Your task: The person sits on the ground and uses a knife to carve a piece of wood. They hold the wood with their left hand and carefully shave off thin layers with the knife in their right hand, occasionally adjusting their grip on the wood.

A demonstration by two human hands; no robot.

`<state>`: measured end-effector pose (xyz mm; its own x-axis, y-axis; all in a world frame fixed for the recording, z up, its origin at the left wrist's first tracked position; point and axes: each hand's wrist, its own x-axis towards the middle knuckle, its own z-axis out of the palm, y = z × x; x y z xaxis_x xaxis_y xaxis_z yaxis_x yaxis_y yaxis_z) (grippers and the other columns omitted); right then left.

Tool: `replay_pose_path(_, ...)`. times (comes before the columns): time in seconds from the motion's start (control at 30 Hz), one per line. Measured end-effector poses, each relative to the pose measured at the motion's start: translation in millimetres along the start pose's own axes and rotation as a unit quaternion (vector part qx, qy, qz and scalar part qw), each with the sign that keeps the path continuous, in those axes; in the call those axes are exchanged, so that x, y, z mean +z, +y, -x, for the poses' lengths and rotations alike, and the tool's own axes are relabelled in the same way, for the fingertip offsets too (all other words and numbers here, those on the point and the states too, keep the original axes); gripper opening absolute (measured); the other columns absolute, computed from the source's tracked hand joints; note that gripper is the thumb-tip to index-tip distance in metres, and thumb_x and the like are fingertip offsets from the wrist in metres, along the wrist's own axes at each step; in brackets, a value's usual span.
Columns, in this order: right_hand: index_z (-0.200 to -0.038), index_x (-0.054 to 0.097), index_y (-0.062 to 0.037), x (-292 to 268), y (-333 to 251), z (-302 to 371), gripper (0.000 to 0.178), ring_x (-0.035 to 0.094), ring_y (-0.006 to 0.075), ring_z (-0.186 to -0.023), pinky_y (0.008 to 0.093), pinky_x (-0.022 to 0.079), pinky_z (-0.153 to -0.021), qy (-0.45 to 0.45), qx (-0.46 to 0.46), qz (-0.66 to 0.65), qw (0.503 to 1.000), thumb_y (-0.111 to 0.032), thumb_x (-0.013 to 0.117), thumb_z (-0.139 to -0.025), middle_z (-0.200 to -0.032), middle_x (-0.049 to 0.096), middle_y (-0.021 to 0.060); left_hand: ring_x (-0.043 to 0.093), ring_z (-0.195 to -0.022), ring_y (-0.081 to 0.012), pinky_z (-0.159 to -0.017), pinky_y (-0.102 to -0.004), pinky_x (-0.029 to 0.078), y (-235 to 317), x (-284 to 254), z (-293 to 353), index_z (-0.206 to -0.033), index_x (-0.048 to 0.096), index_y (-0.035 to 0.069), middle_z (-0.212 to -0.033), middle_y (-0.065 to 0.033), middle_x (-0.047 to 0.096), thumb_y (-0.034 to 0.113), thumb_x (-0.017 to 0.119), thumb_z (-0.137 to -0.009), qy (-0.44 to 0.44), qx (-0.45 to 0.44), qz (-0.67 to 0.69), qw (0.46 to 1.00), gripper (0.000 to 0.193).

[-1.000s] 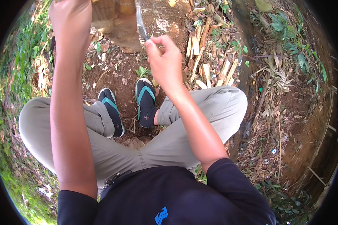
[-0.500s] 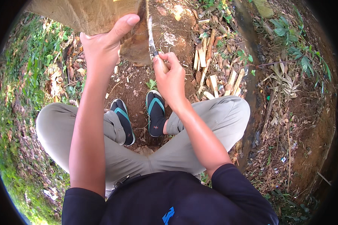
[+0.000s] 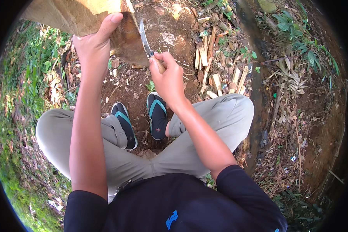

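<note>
My left hand (image 3: 93,48) grips a broad tan-brown sheet (image 3: 71,17), stiff and bark-like, with its thumb lying over the near face; the fingers behind are hidden. The sheet reaches past the top of the picture, so its far end is out of sight. A pale, straight edge runs down its right side. Closed around a short wooden handle, my right hand (image 3: 168,79) holds a knife (image 3: 144,36) with a narrow, slightly curved blade. The blade points up and away, just right of the sheet's edge, with a small gap showing between them.
Several split wood pieces (image 3: 207,52) lie on the ground to the right, some close to my right knee. My feet in dark socks and flip-flops (image 3: 157,112) rest on bare soil. Grass and leaf litter (image 3: 34,73) spread at left; a dark strip (image 3: 255,34) runs down the right.
The knife has come slightly away from the sheet's edge, so more of its blade shows. Both hands and the sheet appear shifted a little left in view.
</note>
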<state>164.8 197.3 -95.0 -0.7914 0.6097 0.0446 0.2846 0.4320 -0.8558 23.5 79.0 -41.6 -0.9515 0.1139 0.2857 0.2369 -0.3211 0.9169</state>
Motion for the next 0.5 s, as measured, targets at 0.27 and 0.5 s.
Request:
replay_pose_path(0.27,-0.106,0.063,0.0011,-0.4,-7.0,6.1,0.019,0.071,0.0402,-0.086,0.0398,0.054,-0.07,0.006,-0.013,-0.034,0.999,-0.012,0.064,-0.093,-0.089,0.07,0.0258,0.052,-0.076,-0.0076,-0.078,-0.026,0.045,5.7,0.3,-1.5,-0.099,0.067,-0.001,-0.089,0.0001,0.063,0.024,0.078,-0.089,-0.027,0.035,-0.018,0.999,0.029)
replay_pose_path(0.5,-0.107,0.062,0.0009,-5.2,-19.2,14.2,0.019,0.069,0.0424,-0.087,0.0432,0.055,-0.071,0.015,-0.039,-0.022,0.999,-0.011,0.064,-0.092,-0.088,0.069,0.0271,0.063,-0.085,-0.011,-0.081,-0.0273,0.05,-1.2,-7.7,-4.2,-0.102,0.067,-0.001,-0.094,-0.0028,0.069,0.01,0.083,-0.08,-0.012,0.003,-0.004,1.0,0.029)
